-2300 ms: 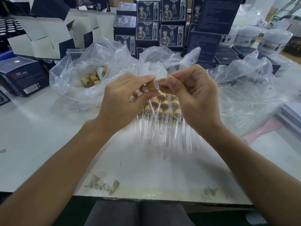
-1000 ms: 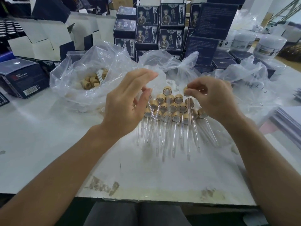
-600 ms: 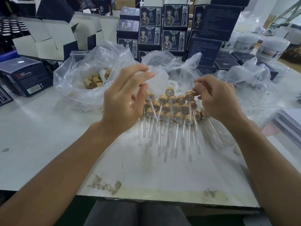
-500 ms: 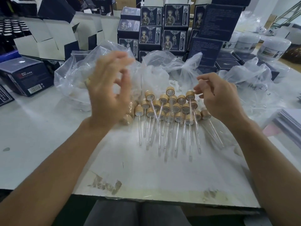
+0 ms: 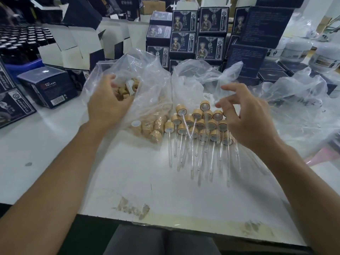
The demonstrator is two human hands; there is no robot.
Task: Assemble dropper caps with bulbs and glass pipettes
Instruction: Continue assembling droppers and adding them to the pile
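Several assembled droppers [image 5: 198, 126] with wooden caps lie in a pile mid-table, their glass pipettes [image 5: 193, 159] pointing toward me. My left hand [image 5: 106, 103] reaches into the mouth of a clear plastic bag [image 5: 152, 92] that holds loose wooden caps [image 5: 125, 91]. Its fingertips are hidden among the caps. More caps [image 5: 152, 129] sit in the bag's near end. My right hand [image 5: 244, 120] hovers over the right side of the pile, fingers loosely spread and holding nothing. White bulbs [image 5: 207, 95] show in the middle bag behind the pile.
A third clear bag [image 5: 298, 107] spreads out at the right. Dark blue boxes [image 5: 196, 37] are stacked behind the bags, with open white cartons [image 5: 70, 46] at the back left and white jars [image 5: 294, 50] at the back right. The table's front edge [image 5: 184, 227] is close to me.
My left hand has swung left from above the droppers into the bag of caps. My right hand has laid the finished dropper on the pile and let it go.
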